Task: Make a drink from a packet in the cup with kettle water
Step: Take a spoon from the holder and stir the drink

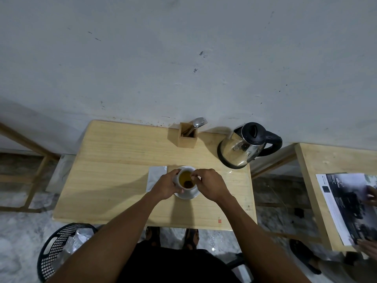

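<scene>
The white cup point(186, 178) stands on its saucer point(188, 194) near the middle of the wooden tabletop point(114, 160), already holding amber liquid with a dark tea bag point(188, 184) sunk in it. The left hand point(166, 185) wraps the cup's side, fingers clamped on it. The right hand point(210, 183) hovers at the rim, fingers pinched together on what looks like the bag's string, though that is too small to confirm. Steeping seems the step in hand; next comes gentle dunking or lifting the bag clear without dripping. The silver packet point(156, 177) lies just left of the cup, the steel kettle point(244, 145) well behind on the right. No writing is legible on either.
</scene>
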